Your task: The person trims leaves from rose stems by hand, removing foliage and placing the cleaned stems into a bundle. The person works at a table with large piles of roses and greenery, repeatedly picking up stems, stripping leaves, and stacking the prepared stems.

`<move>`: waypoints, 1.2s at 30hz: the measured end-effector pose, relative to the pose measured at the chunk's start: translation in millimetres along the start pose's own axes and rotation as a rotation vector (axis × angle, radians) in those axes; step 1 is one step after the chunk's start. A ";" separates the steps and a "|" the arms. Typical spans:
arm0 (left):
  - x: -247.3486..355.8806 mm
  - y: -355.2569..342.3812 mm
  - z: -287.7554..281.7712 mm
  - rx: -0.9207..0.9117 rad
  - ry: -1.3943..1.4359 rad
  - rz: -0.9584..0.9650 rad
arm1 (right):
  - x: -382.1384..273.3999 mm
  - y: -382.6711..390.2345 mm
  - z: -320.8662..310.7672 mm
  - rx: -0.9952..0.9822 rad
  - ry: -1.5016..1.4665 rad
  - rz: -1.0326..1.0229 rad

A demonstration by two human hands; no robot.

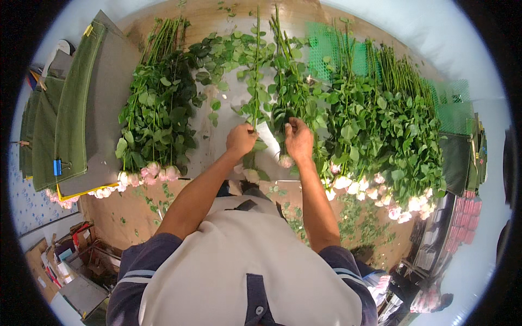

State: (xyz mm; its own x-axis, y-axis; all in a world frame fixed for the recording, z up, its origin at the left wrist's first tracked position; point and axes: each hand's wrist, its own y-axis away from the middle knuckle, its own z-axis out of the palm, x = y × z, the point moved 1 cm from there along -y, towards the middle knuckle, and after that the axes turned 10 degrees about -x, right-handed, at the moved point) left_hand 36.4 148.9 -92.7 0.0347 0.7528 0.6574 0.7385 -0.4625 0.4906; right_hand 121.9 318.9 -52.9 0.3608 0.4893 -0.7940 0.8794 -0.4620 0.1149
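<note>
My left hand (242,139) is closed, pinching the leafy stem of a rose (256,76) that lies lengthwise with its cut end away from me. Below that hand a pale bloom (251,175) shows at the table's near edge. My right hand (299,142) has its fingers curled around a rose among a small bunch of leafy stems (293,87). A pink bloom (285,161) sits just beside its wrist. Between the hands a white paper-like strip (268,140) lies on the grey table (223,111); the fingertips are partly hidden by leaves.
A rose pile (157,108) lies left, a larger pile (386,125) right, blooms toward me. Loose leaves (231,51) litter the table's far part. Green mesh (318,49) lies under stems. A grey board with green cloth (81,103) stands left. Cuttings (359,223) cover the floor.
</note>
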 end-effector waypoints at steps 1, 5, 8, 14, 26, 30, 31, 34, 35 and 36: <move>-2.3 -3.7 -2.2 0.011 0.066 0.042 | 1.1 -5.6 1.8 0.033 0.000 -0.064; -8.7 -4.9 -4.5 -0.003 0.080 -0.014 | -0.9 -19.5 11.9 0.002 0.229 -0.027; -7.7 -3.8 -4.6 0.010 0.115 -0.049 | -5.8 -23.1 15.4 -0.062 0.327 0.061; -12.9 -6.4 -4.6 -0.027 0.284 0.026 | -9.0 -27.2 16.9 -0.124 0.368 0.111; -45.6 -16.1 3.1 -0.087 0.556 0.001 | 4.8 -51.1 30.7 -0.089 0.331 0.098; -54.0 -16.6 0.2 -0.122 0.680 0.113 | 4.3 -57.2 29.9 -0.137 -0.169 0.053; -55.4 -15.6 -1.5 -0.113 0.705 0.092 | 4.4 -56.1 31.8 -0.145 -0.177 0.054; -58.0 -7.0 -8.1 -0.048 0.710 0.082 | 5.3 -49.5 45.9 -0.190 -0.305 0.067; -58.1 -4.9 -10.7 -0.052 0.734 0.054 | 6.2 -44.4 53.6 -0.195 -0.347 0.073; -57.6 -2.5 -12.8 -0.038 0.722 0.025 | 7.1 -40.3 61.4 -0.200 -0.388 0.096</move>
State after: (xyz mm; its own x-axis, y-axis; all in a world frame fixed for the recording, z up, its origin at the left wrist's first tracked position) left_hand 23.9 100.7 -124.5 -0.4121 0.2502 0.8761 0.7187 -0.5017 0.4814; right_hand 70.0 295.6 -99.8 0.3340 0.1200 -0.9349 0.9043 -0.3207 0.2819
